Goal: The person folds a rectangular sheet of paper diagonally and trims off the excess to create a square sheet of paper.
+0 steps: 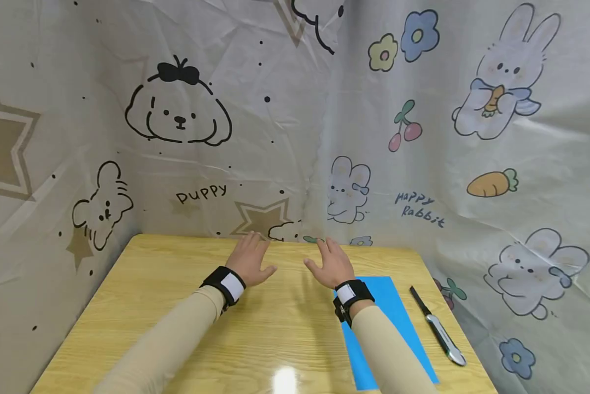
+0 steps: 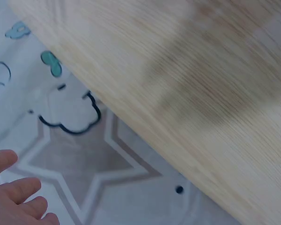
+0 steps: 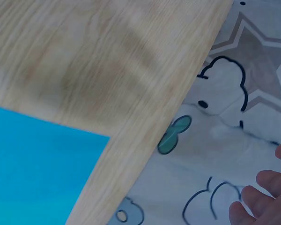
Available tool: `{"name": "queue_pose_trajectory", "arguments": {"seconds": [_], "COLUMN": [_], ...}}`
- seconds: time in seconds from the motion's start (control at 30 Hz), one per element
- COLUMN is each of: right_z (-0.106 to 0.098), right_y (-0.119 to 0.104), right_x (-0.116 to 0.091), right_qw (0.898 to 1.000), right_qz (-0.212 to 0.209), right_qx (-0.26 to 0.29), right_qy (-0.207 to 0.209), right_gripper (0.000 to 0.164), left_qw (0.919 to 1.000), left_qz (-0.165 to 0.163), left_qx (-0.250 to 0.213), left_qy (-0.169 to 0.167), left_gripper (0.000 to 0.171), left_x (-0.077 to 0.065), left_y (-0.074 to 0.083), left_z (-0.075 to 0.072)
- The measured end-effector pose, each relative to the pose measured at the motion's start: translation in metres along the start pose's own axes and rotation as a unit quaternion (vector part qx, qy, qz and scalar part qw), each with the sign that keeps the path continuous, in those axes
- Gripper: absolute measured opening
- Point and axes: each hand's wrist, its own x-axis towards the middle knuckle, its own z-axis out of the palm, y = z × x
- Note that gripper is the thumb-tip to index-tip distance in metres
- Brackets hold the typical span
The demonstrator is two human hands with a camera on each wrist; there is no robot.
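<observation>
My left hand is held out over the far part of the wooden table, fingers extended and nothing in it. To its right, my right hand reaches forward in the same way, also holding nothing. A blue sheet lies on the table under my right wrist and forearm, which cover part of it. Right of the sheet is a utility knife with a dark blade section and a grey and black handle. In the right wrist view, fingertips show beyond the table edge, apart from the blue sheet.
A cloth curtain printed with puppies, rabbits and stars hangs behind the table and along both sides. The table's far edge runs just about under my fingertips. The knife lies close to the right edge.
</observation>
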Motion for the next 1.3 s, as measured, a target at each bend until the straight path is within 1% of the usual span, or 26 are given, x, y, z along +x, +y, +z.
{"name": "queue_pose_trajectory", "arguments": {"seconds": [0.1, 0.2, 0.3, 0.43, 0.53, 0.7, 0.83, 0.93, 1.0, 1.07, 1.2, 1.3], "right_z": [0.001, 0.002, 0.006, 0.012, 0.013, 0.016, 0.016, 0.015, 0.015, 0.017, 0.022, 0.024], "right_y": [0.01, 0.024, 0.042, 0.071, 0.09, 0.113, 0.124, 0.13, 0.132, 0.136, 0.141, 0.142], "right_x": [-0.004, -0.011, -0.021, -0.037, -0.049, -0.068, -0.074, -0.074, -0.073, -0.074, -0.082, -0.088], "right_qw": [1.0, 0.999, 0.998, 0.995, 0.991, 0.989, 0.984, 0.979, 0.978, 0.975, 0.971, 0.967], "right_qz": [0.017, 0.038, 0.057, 0.093, 0.125, 0.137, 0.163, 0.181, 0.186, 0.192, 0.201, 0.209], "right_qx": [-0.002, -0.007, -0.005, -0.002, 0.001, 0.001, -0.004, -0.012, -0.021, -0.028, -0.039, -0.037], "right_qy": [-0.005, -0.015, -0.025, -0.036, -0.042, -0.06, -0.077, -0.089, -0.096, -0.107, -0.126, -0.138], "right_gripper": [0.072, 0.072, 0.073, 0.072, 0.071, 0.075, 0.071, 0.071, 0.071, 0.071, 0.068, 0.066], "left_qw": [0.9998, 0.9992, 0.998, 0.9952, 0.9936, 0.9898, 0.9861, 0.9839, 0.9821, 0.9803, 0.9763, 0.9732], "left_qz": [0.017, 0.026, 0.037, 0.055, 0.069, 0.098, 0.124, 0.132, 0.13, 0.128, 0.138, 0.147], "left_qx": [0.0, -0.008, -0.018, -0.023, -0.025, -0.025, -0.025, -0.027, -0.034, -0.042, -0.049, -0.05], "left_qy": [-0.008, -0.028, -0.048, -0.077, -0.086, -0.1, -0.107, -0.117, -0.132, -0.144, -0.159, -0.17], "left_gripper": [0.073, 0.072, 0.071, 0.071, 0.07, 0.07, 0.071, 0.071, 0.073, 0.074, 0.076, 0.078], "left_x": [0.005, 0.01, 0.012, 0.012, 0.013, 0.012, 0.012, 0.013, 0.012, 0.01, 0.002, -0.003], "left_y": [0.014, 0.031, 0.051, 0.081, 0.105, 0.144, 0.169, 0.184, 0.193, 0.202, 0.217, 0.225], "left_z": [0.007, 0.015, 0.022, 0.032, 0.041, 0.058, 0.07, 0.078, 0.085, 0.094, 0.113, 0.119]}}
